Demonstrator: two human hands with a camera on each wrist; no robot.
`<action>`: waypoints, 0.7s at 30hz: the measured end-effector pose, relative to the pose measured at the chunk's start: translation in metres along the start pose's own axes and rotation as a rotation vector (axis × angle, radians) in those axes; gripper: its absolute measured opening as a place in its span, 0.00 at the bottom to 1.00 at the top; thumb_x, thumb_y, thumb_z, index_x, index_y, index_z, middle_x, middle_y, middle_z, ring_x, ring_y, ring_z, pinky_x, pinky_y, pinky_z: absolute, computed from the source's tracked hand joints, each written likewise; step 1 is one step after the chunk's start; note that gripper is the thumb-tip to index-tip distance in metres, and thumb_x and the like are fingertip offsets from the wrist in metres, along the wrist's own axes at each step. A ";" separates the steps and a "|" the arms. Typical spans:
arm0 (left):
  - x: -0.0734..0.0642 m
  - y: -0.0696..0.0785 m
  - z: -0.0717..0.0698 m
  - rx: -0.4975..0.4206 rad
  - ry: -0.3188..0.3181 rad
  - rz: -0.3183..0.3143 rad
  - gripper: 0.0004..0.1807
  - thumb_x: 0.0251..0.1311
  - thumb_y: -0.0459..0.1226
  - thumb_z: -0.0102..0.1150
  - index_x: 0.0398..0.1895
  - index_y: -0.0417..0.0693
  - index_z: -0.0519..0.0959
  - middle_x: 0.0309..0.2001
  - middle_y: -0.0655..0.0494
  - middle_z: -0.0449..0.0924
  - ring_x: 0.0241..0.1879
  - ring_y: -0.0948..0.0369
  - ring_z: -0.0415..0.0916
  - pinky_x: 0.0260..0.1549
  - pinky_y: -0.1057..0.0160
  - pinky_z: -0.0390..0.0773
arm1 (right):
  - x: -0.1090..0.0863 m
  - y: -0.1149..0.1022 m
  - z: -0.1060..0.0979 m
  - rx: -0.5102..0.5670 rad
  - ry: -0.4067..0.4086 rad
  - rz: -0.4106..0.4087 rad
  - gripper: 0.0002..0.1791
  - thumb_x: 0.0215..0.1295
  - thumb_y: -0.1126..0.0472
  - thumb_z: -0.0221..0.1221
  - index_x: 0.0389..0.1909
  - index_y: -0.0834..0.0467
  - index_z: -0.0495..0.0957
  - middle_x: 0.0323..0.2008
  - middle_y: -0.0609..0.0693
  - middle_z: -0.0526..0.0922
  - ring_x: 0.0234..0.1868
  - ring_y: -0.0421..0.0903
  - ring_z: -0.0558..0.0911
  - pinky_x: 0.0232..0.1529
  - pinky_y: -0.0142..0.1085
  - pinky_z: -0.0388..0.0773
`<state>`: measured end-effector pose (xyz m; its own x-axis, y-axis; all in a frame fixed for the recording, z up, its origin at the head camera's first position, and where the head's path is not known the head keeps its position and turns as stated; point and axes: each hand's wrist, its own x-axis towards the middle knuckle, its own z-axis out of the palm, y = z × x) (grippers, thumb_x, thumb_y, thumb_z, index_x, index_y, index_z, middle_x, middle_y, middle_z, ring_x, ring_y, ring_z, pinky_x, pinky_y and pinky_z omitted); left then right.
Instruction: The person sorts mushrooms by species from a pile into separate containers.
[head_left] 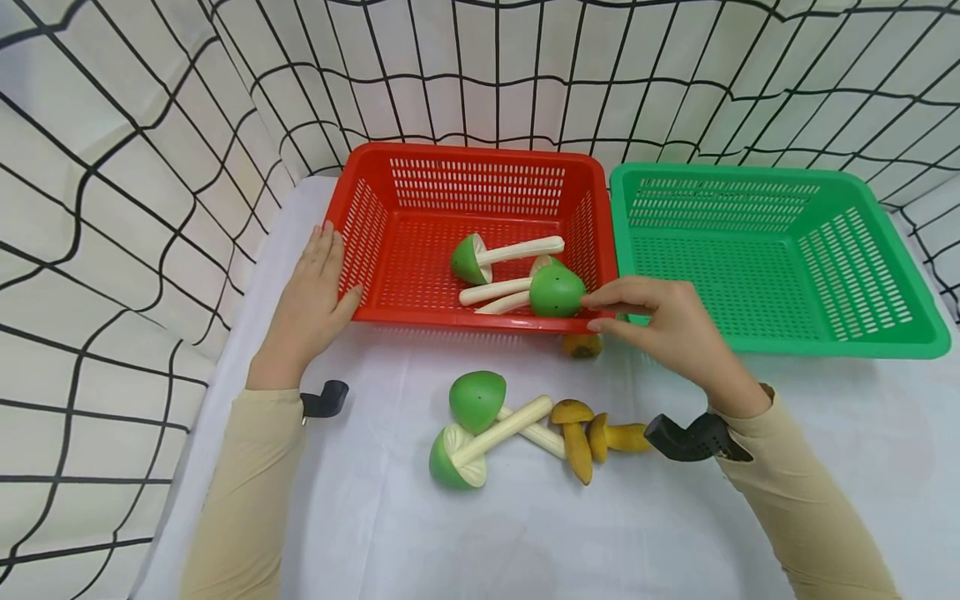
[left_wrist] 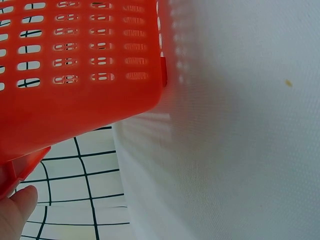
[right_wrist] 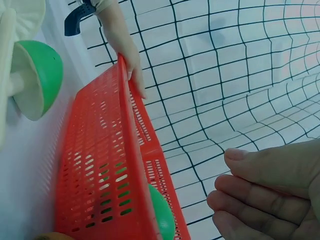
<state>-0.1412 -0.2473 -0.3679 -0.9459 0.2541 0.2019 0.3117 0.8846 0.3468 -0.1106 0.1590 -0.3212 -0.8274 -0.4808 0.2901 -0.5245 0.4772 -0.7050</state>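
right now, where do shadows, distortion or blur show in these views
Head: fairly even, bright light, mesh lines bending, lens or mesh itself I cannot tell; left wrist: pinkish shadow with pale streaks beside the red basket, on the white cloth; right wrist: hazy overall, the mushroom at the upper left corner looks soft.

Black wire grid beyond white tablecloth, also at left; pale sheeting behind grid.

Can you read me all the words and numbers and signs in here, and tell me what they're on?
There are none I can read.
The red basket, green basket, green-capped mushrooms and brown mushrooms show no lettering.
Any marks on the black wrist devices are too small to read.
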 end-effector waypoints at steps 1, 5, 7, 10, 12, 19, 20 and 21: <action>0.000 0.000 0.000 0.000 0.002 0.000 0.36 0.63 0.37 0.45 0.69 0.25 0.48 0.72 0.35 0.41 0.73 0.47 0.35 0.69 0.54 0.39 | -0.004 0.000 0.001 0.000 0.001 -0.007 0.16 0.49 0.72 0.68 0.41 0.61 0.84 0.37 0.49 0.84 0.36 0.41 0.80 0.41 0.24 0.77; 0.000 -0.001 0.001 -0.004 0.003 0.011 0.36 0.63 0.37 0.45 0.69 0.25 0.48 0.72 0.35 0.41 0.73 0.48 0.34 0.69 0.55 0.39 | -0.023 0.002 0.003 0.002 0.020 -0.030 0.18 0.46 0.74 0.68 0.41 0.59 0.84 0.37 0.48 0.85 0.39 0.38 0.81 0.41 0.23 0.76; 0.001 -0.001 0.002 -0.007 0.002 0.018 0.36 0.63 0.37 0.44 0.69 0.25 0.48 0.72 0.35 0.41 0.73 0.48 0.33 0.69 0.55 0.39 | -0.033 0.005 0.006 -0.002 0.025 -0.050 0.19 0.45 0.74 0.69 0.40 0.59 0.84 0.37 0.47 0.85 0.41 0.37 0.80 0.40 0.23 0.76; 0.002 -0.001 0.002 -0.007 0.001 0.018 0.36 0.63 0.37 0.44 0.69 0.25 0.48 0.73 0.36 0.40 0.73 0.48 0.34 0.69 0.55 0.39 | -0.046 0.010 0.012 -0.018 0.014 -0.082 0.19 0.43 0.74 0.70 0.40 0.59 0.84 0.37 0.46 0.85 0.40 0.38 0.81 0.39 0.23 0.76; 0.002 -0.001 0.002 -0.007 0.000 0.015 0.36 0.64 0.37 0.44 0.69 0.26 0.47 0.73 0.36 0.40 0.73 0.48 0.34 0.69 0.55 0.39 | -0.052 0.013 0.017 -0.044 -0.014 -0.099 0.19 0.43 0.73 0.70 0.40 0.59 0.84 0.37 0.45 0.85 0.40 0.40 0.82 0.38 0.25 0.77; 0.001 -0.001 0.000 -0.004 -0.011 0.003 0.36 0.64 0.37 0.44 0.70 0.26 0.47 0.73 0.36 0.40 0.73 0.48 0.33 0.69 0.54 0.39 | -0.060 0.023 0.043 -0.075 -0.125 -0.109 0.16 0.46 0.68 0.70 0.40 0.59 0.84 0.37 0.46 0.85 0.41 0.43 0.82 0.40 0.36 0.80; 0.001 -0.001 0.000 -0.003 -0.013 0.001 0.36 0.64 0.38 0.44 0.70 0.26 0.47 0.73 0.36 0.39 0.73 0.48 0.33 0.69 0.54 0.39 | -0.060 0.023 0.047 -0.074 -0.132 -0.105 0.16 0.46 0.67 0.71 0.40 0.59 0.84 0.38 0.46 0.85 0.41 0.43 0.82 0.40 0.37 0.80; 0.001 -0.001 0.000 -0.003 -0.015 -0.001 0.36 0.64 0.38 0.44 0.70 0.26 0.47 0.73 0.36 0.39 0.73 0.48 0.33 0.69 0.55 0.38 | -0.059 0.024 0.050 -0.078 -0.139 -0.104 0.16 0.46 0.66 0.71 0.40 0.59 0.84 0.38 0.47 0.85 0.42 0.43 0.82 0.40 0.37 0.80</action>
<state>-0.1421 -0.2485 -0.3682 -0.9474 0.2591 0.1878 0.3110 0.8839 0.3494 -0.0639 0.1616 -0.3875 -0.7351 -0.6249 0.2628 -0.6242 0.4727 -0.6220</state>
